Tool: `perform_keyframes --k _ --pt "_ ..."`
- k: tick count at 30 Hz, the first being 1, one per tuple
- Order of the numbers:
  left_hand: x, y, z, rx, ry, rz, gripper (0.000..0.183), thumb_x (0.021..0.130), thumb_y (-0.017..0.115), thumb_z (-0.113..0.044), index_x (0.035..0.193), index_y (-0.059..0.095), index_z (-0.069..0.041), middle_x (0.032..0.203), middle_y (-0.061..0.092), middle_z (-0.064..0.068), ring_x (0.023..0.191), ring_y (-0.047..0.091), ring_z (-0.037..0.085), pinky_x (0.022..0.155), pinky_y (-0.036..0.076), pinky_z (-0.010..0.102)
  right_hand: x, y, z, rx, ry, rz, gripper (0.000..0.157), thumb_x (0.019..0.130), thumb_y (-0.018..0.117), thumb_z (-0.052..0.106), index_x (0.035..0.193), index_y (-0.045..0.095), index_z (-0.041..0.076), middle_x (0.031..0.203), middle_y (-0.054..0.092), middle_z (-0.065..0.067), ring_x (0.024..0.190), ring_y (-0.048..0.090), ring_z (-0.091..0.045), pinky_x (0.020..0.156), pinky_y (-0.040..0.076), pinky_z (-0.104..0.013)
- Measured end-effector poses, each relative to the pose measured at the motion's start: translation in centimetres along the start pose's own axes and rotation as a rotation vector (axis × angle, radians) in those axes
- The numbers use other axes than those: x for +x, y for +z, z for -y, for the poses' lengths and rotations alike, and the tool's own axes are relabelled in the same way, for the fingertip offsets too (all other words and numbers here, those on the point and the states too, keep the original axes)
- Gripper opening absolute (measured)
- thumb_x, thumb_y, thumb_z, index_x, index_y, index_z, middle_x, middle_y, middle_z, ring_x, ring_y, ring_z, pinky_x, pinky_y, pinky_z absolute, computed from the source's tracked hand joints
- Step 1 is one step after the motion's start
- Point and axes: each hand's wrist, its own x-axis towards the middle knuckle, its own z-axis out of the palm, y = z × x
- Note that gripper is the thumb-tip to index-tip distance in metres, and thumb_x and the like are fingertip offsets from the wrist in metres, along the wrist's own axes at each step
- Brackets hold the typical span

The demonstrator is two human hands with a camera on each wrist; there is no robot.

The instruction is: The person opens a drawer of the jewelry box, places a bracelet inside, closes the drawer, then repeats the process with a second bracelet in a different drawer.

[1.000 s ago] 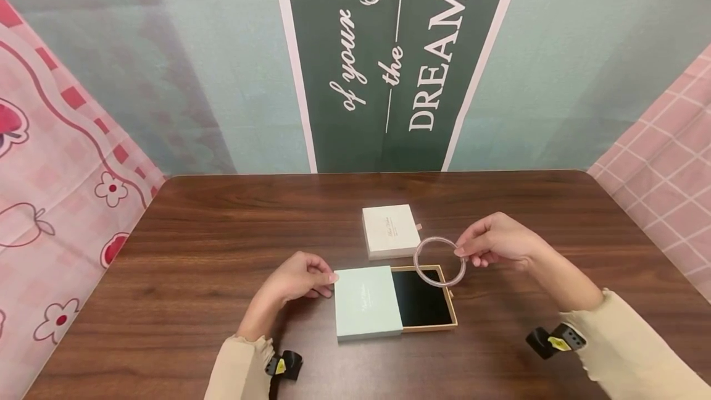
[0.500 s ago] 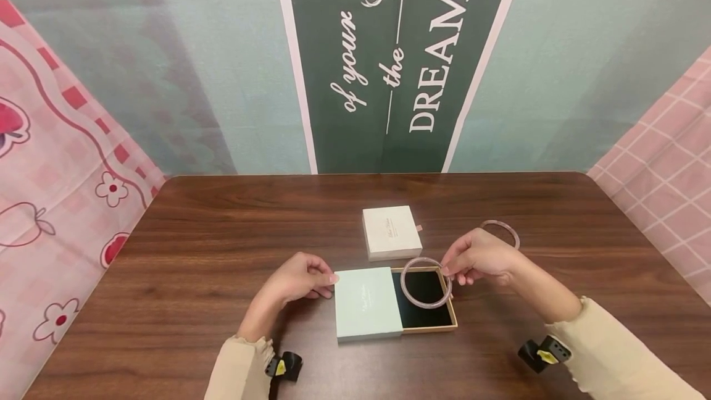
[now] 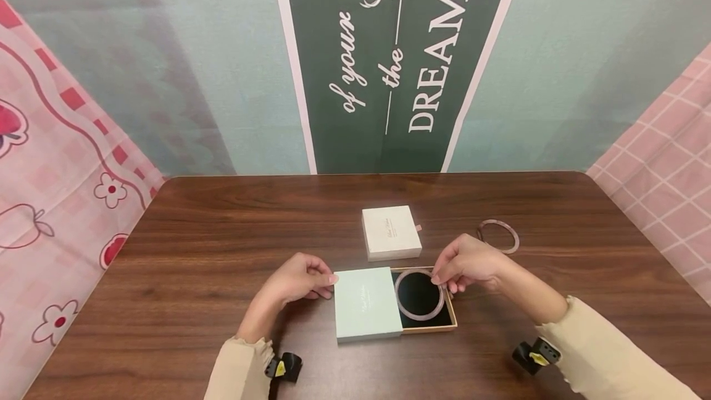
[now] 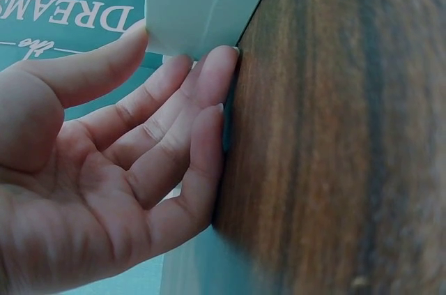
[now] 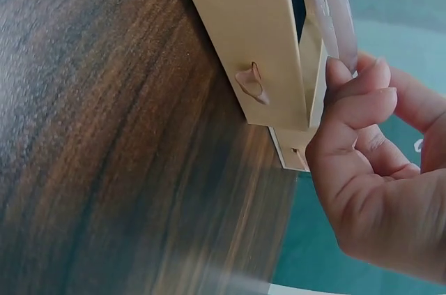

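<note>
My right hand (image 3: 469, 261) pinches a pale pink, translucent bangle (image 3: 418, 318) by its right side, over the open drawer of a mint-green jewelry box (image 3: 366, 304). The drawer (image 3: 428, 328) sticks out of the sleeve to the right and has a gold rim and black lining. In the right wrist view, thumb and fingertips grip the bangle (image 5: 338, 16) close above the drawer front (image 5: 258, 37), which has a small ribbon loop. My left hand (image 3: 302, 278) holds the sleeve's left end. In the left wrist view its thumb touches one edge, with curled fingers against the box near the tabletop.
A white box (image 3: 390, 231) with a pink ribbon tab stands just behind the mint-green one. Another pinkish bangle (image 3: 505, 225) lies on the wooden table (image 3: 233, 221), beyond my right hand. Printed cloths hang behind the table and at both sides.
My right hand has moved left and toward me, bringing the bangle from above the drawer's far right corner down over its black lining. The left hand and box have stayed put.
</note>
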Motion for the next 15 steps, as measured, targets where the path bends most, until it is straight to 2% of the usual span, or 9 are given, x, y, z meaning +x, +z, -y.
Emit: perform_keyframes --k 15 --pt "0.04 -0.02 0.17 -0.004 -0.008 -0.007 0.015 0.086 0.063 -0.009 0.087 0.061 0.007 0.072 0.066 0.012 0.067 0.066 0.022 0.059 0.051 0.031 0.29 0.44 0.07 -0.057 0.025 0.004 0.016 0.077 0.065 -0.003 0.083 0.062 -0.018 0.058 0.06 -0.009 0.044 0.052 -0.007 0.043 0.043 -0.016"
